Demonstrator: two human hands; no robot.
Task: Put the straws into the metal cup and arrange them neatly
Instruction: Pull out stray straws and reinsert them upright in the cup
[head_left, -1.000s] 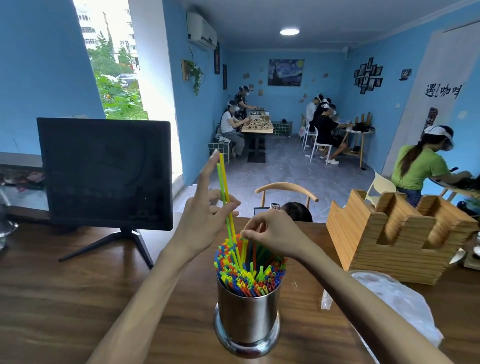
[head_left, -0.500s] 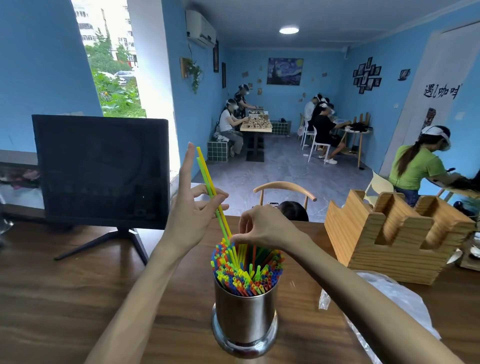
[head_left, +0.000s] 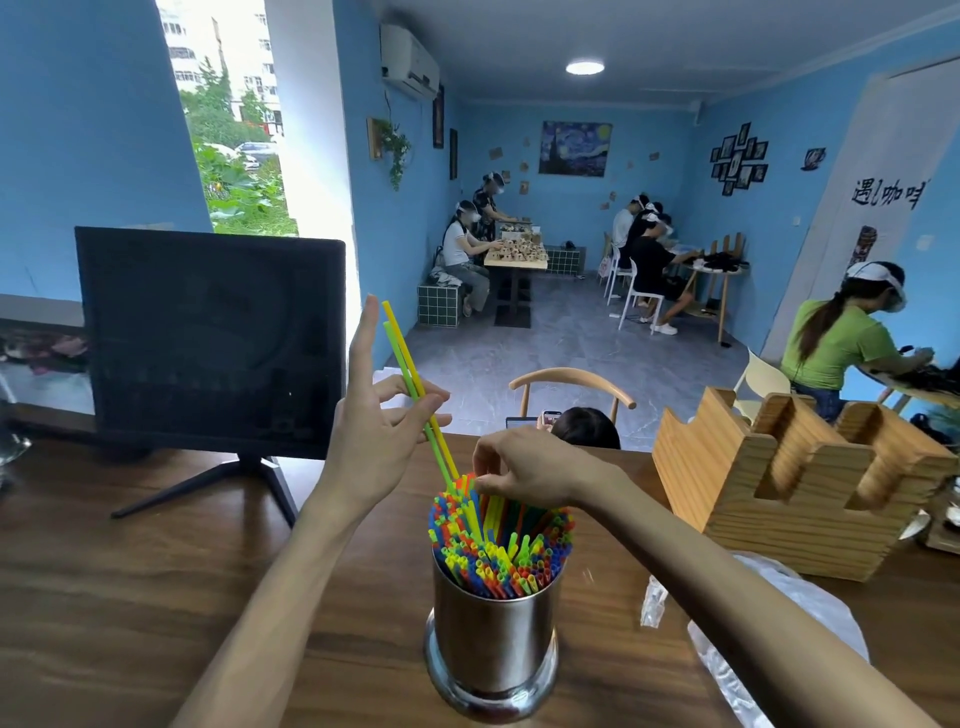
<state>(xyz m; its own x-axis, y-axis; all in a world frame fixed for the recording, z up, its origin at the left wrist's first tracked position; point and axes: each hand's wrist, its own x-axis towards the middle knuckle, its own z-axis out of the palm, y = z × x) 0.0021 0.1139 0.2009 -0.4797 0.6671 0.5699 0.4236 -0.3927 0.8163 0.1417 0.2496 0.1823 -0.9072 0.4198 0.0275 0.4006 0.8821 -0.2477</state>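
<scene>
Left hand (head_left: 374, 441) still pinches two straws (head_left: 410, 374) (unmoved); right hand (head_left: 530, 467) still pinches cup straws (head_left: 498, 540).

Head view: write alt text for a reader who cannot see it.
A person's left hand pinches two tilted straws, one yellow and one green, over a metal cup packed with coloured straws, while the right hand fingers the bundle's far edge. The cup stands on a wooden table.

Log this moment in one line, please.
left hand pinches two straws | right hand grips straws in metal cup
</scene>
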